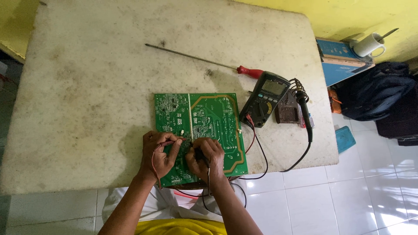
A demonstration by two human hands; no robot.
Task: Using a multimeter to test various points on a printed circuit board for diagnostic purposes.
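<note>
The green rectangular printed circuit board (202,126) lies flat on the stained white stone tabletop (96,87), solder side up, its near edge at the table's front edge. A pale vertical stripe divides its left third from the rest.

The left hand (159,156) rests on the board's near left corner, fingers closed around the thin red test probe (173,141), whose tip points right onto the board. The right hand (205,159) rests just beside it on the board's near middle, fingers clenched around the black test probe (199,153). The two hands nearly touch.

Red and black leads (254,146) run from the hands' side, past the board's right edge, to the dark grey handheld multimeter (264,99), which lies tilted just right of the board. Touching its right side is a rusty soldering-iron stand (288,111) holding a black-handled soldering iron (305,115). A long screwdriver with red handle (204,61) lies behind the board.

Off the table to the right stand a blue flat box (339,63), with a white mug (369,45) on it, and a dark bag (379,89).
</note>
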